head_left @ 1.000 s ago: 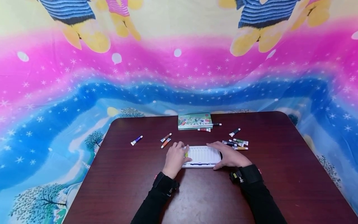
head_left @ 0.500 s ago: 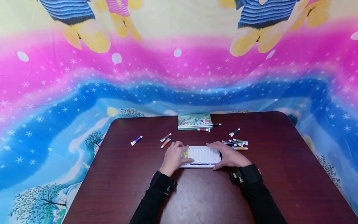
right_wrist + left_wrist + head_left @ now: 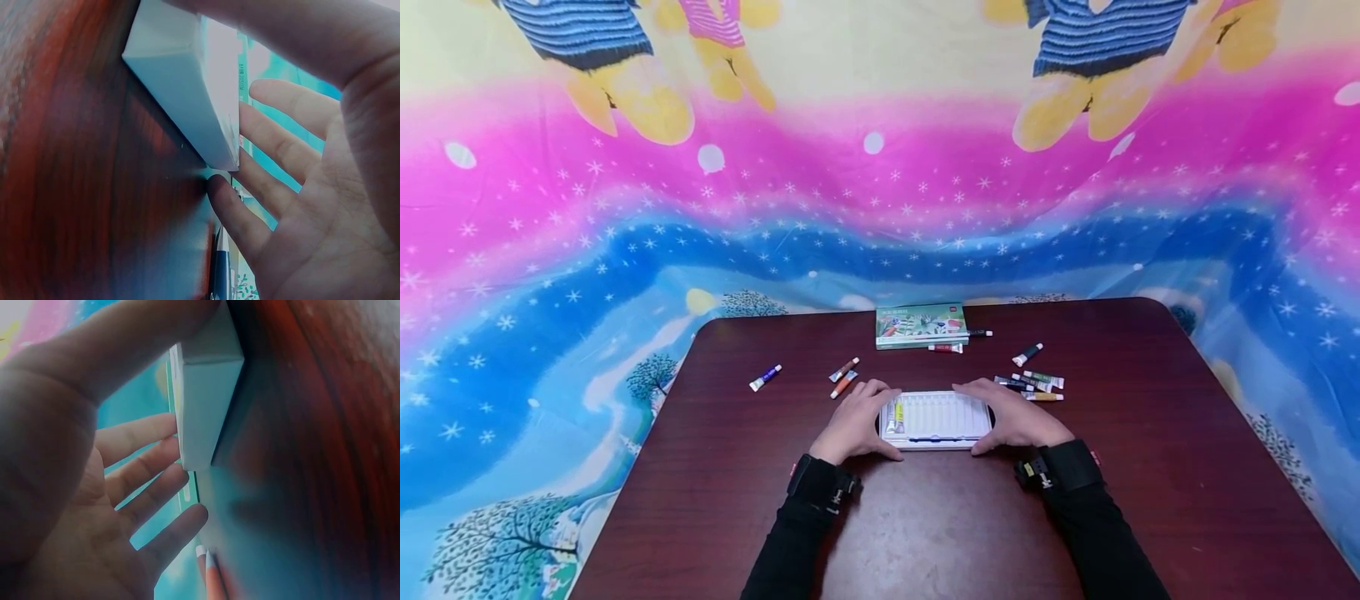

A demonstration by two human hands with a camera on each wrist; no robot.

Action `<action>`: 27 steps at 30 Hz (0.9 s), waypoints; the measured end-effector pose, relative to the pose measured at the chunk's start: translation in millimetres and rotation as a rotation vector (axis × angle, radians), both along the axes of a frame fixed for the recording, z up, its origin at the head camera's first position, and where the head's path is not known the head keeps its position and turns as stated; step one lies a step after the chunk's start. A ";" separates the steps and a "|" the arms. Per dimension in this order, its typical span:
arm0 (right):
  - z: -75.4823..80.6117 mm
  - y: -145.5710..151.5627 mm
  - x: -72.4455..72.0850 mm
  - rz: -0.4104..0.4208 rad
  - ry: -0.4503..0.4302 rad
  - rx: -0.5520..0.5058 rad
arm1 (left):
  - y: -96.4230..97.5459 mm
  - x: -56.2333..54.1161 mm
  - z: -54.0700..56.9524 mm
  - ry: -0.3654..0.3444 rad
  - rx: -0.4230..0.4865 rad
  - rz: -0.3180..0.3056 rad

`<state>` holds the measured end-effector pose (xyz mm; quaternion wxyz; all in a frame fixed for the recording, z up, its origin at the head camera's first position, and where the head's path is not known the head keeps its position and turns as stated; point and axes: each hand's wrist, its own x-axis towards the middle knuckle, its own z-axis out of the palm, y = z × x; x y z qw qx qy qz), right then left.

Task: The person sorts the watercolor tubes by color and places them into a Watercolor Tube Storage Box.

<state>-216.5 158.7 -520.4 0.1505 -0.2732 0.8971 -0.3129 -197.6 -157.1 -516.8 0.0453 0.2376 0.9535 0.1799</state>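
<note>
White oblong plastic-looking tray ran longways from left hand to right hand, both pinching ends, neither really nearer.

A printed cloth hangs behind the bench, gently creased, running from cream at the top through hot pink to deep blue, all sprinkled with white snowflakes. Along its upper edge are yellow cartoon figures, cut off at the top: two in blue-striped tops, smaller ones in pink stripes. Low on the left a leafy tree spreads its branches over pale blue. The bench is glossy reddish-brown, its far corners rounded, and near that far edge sits a green box printed with leaves.
</note>
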 end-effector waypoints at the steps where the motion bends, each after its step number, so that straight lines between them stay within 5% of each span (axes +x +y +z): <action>1: -0.1 0.0 -0.1 -0.001 -0.002 -0.002 | -0.4 -0.3 0.1 -0.001 0.005 -0.002; 27: -1.5 0.0 -1.0 -0.005 -0.006 -0.007 | -19.6 -6.0 -0.8 -0.168 0.129 -0.039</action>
